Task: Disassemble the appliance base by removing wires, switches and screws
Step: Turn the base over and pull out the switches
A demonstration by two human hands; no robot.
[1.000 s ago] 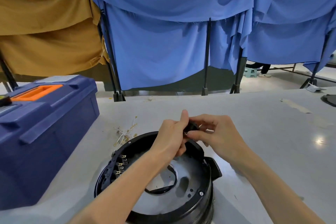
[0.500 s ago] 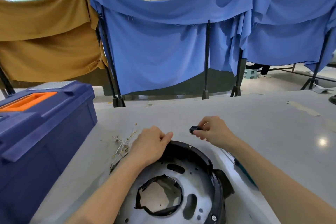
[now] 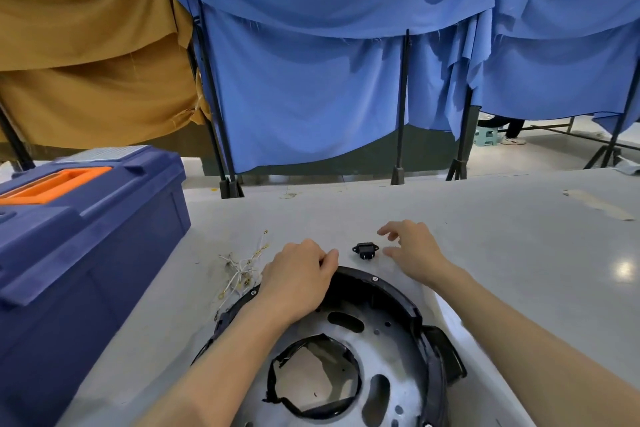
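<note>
The round black appliance base [image 3: 391, 329], with a grey metal plate and a big central hole, lies on the table in front of me. My left hand [image 3: 298, 279] rests curled over its far rim. A small black switch [image 3: 365, 249] lies on the table just beyond the base. My right hand [image 3: 414, 250] hovers just right of the switch, fingers spread, holding nothing. A tangle of white wires [image 3: 242, 270] lies loose on the table left of the base. Small screws [image 3: 374, 278] sit in the base rim.
A large blue toolbox [image 3: 86, 253] with an orange handle stands close on the left. The grey table [image 3: 519, 236] stretches away to the right, with a strip of tape [image 3: 595, 204] far right. Blue and brown cloth screens hang behind the table.
My right hand carried the black switch away from the base, set it on the table and let go. My left hand dropped onto the base rim.
</note>
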